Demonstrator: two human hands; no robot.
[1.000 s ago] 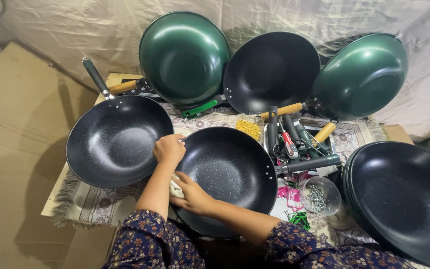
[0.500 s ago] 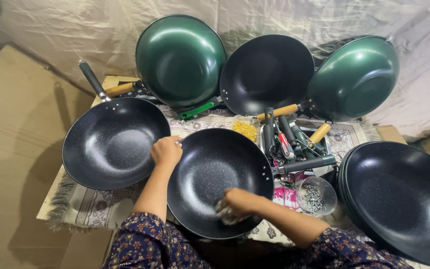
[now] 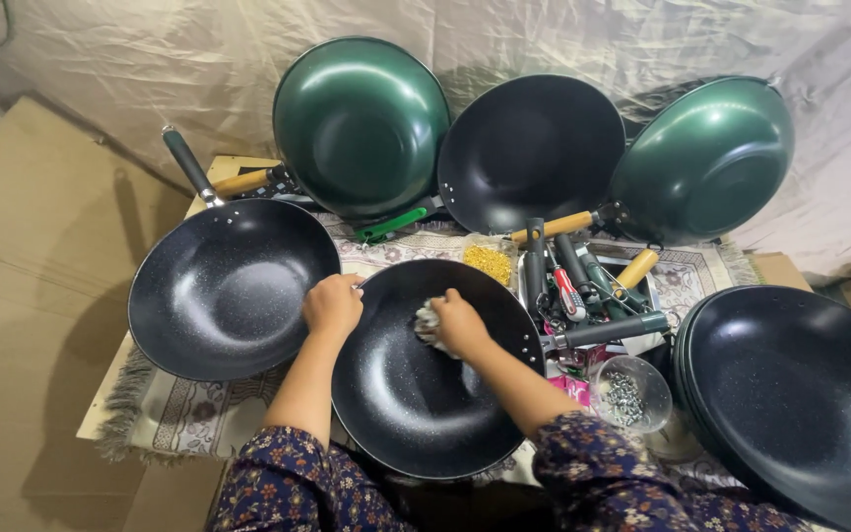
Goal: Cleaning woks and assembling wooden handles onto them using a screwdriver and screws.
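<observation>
The left hand [image 3: 332,304] pinches the rim of the black speckled pan [image 3: 425,394] at ten o'clock; the right hand [image 3: 460,323] is closed on a pale cloth [image 3: 426,321] inside it. The pan overhangs the counter [image 3: 199,414] edge, so hard rubbing may tip it or knock the bowl of screws [image 3: 628,394] at three o'clock.

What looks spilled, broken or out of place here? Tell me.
Nothing stands out. The left hand grips the rim of the black pan while the right hand presses a pale cloth inside it. The screws stay in their clear bowl; nothing looks spilled or broken.
</observation>
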